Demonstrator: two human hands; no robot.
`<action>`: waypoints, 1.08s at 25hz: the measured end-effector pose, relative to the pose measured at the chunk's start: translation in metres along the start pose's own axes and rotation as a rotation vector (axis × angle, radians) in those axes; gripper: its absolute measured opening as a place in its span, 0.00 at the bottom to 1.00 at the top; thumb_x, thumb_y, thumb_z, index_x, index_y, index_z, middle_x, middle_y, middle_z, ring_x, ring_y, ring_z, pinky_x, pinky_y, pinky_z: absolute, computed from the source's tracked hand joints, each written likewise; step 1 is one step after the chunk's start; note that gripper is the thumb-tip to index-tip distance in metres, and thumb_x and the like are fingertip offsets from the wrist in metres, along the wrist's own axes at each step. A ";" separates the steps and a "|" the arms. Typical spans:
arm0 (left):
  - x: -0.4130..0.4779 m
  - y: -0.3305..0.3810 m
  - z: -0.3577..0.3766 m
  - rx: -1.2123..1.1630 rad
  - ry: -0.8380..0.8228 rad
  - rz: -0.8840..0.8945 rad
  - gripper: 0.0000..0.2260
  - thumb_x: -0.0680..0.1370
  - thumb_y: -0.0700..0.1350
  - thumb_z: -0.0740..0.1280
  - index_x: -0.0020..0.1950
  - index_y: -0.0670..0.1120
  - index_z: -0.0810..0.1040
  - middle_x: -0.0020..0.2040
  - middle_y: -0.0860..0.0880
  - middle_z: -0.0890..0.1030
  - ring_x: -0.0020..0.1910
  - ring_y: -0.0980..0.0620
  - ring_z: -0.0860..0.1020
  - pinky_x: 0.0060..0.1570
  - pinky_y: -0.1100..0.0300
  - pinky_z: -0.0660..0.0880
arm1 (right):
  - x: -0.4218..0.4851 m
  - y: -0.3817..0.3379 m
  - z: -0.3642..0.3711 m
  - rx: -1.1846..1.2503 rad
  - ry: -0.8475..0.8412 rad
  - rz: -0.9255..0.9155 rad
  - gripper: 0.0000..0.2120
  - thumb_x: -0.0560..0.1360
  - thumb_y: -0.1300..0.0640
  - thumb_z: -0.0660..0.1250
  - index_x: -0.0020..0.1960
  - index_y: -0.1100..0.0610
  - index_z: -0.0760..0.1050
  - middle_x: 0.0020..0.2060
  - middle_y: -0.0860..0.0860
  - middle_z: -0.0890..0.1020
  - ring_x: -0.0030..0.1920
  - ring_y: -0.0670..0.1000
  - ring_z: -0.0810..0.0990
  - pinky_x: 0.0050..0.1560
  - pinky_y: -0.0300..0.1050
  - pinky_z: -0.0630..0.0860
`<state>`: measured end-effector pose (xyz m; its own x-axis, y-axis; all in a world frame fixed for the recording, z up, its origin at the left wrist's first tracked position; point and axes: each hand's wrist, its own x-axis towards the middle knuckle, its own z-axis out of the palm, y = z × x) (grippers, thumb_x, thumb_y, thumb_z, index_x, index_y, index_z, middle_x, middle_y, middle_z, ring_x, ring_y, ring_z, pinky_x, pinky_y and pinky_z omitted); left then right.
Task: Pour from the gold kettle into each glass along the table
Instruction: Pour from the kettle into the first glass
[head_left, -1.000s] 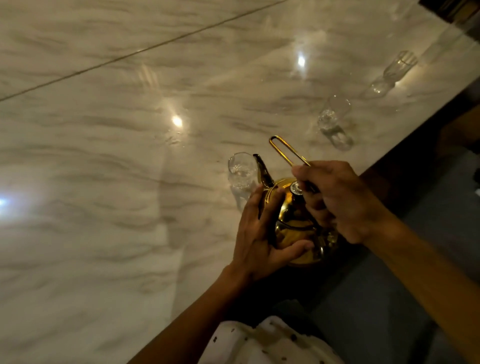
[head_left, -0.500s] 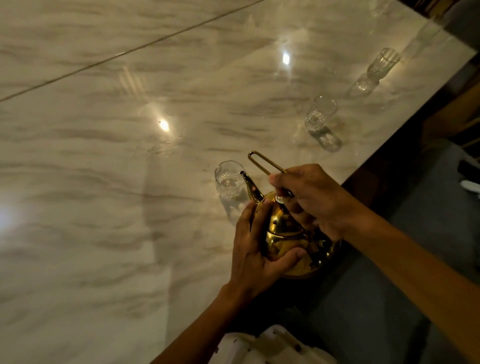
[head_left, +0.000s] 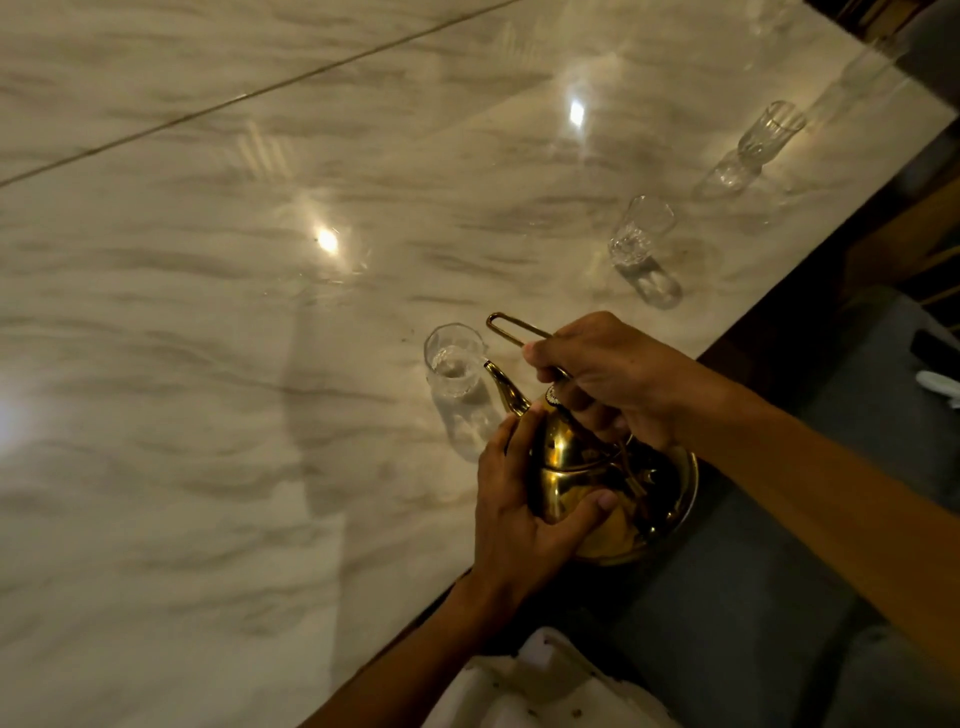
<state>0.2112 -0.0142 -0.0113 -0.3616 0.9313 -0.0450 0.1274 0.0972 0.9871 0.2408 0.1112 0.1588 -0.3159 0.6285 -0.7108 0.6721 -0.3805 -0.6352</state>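
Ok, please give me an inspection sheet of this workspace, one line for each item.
Surface: glossy marble table, lamp reflections.
Job's things: gold kettle tilted, spout at the nearest glass; middle glass and far glass stand apart along the edge.
Clutter: nothing seen.
Grippers: left hand cups the kettle body; right hand grips the handle.
Cables: nothing seen.
Surroundings: dim; grey floor beside the table.
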 end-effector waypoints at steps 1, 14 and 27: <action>0.001 0.001 0.000 0.002 0.004 -0.005 0.39 0.68 0.72 0.69 0.75 0.65 0.59 0.74 0.48 0.66 0.72 0.47 0.69 0.65 0.42 0.74 | 0.000 -0.002 0.000 -0.008 -0.001 0.005 0.13 0.78 0.55 0.61 0.36 0.60 0.70 0.16 0.47 0.65 0.15 0.44 0.58 0.18 0.32 0.57; 0.003 0.017 -0.007 -0.031 0.019 -0.047 0.37 0.64 0.76 0.67 0.70 0.74 0.58 0.71 0.56 0.67 0.70 0.53 0.69 0.64 0.47 0.76 | 0.006 -0.020 0.005 -0.085 -0.017 0.009 0.12 0.77 0.56 0.61 0.36 0.60 0.71 0.15 0.47 0.65 0.14 0.44 0.60 0.18 0.33 0.58; 0.009 0.019 -0.009 -0.100 0.011 -0.065 0.36 0.66 0.72 0.70 0.71 0.70 0.62 0.70 0.54 0.71 0.69 0.51 0.72 0.63 0.45 0.77 | 0.008 -0.028 0.008 -0.139 0.016 0.046 0.12 0.78 0.55 0.61 0.38 0.60 0.72 0.23 0.51 0.66 0.13 0.44 0.61 0.18 0.34 0.59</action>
<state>0.2022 -0.0076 0.0088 -0.3762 0.9202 -0.1079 0.0110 0.1209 0.9926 0.2141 0.1215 0.1679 -0.2729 0.6240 -0.7322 0.7720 -0.3122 -0.5537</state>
